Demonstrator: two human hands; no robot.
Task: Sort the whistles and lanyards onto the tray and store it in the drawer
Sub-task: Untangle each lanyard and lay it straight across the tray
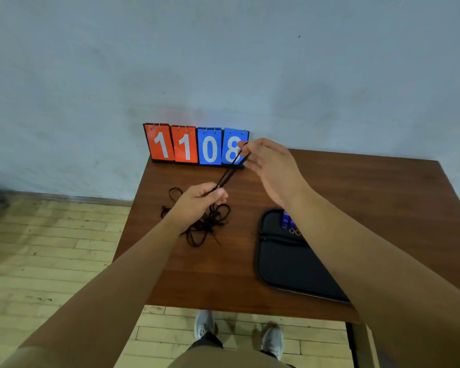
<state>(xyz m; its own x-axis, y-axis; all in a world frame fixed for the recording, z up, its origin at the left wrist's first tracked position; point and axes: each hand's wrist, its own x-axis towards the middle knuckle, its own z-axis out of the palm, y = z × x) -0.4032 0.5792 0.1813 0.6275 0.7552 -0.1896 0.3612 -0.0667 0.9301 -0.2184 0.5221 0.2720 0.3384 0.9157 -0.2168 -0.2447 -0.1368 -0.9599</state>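
Note:
A black lanyard cord (230, 171) is stretched taut between both hands above the table. My left hand (197, 201) pinches its lower end over a tangled pile of black lanyards (207, 227) lying on the wood. My right hand (268, 166) pinches the upper end near the scoreboard. A black tray (284, 264) lies at the right, partly hidden by my right forearm. Blue whistles with metal rings (288, 221) sit at its far end.
A flip scoreboard (197, 146) reading 1108 stands at the back edge of the brown wooden table (356, 197), against a pale wall. The table's left and front edges drop to a light wooden floor. My feet show below the front edge.

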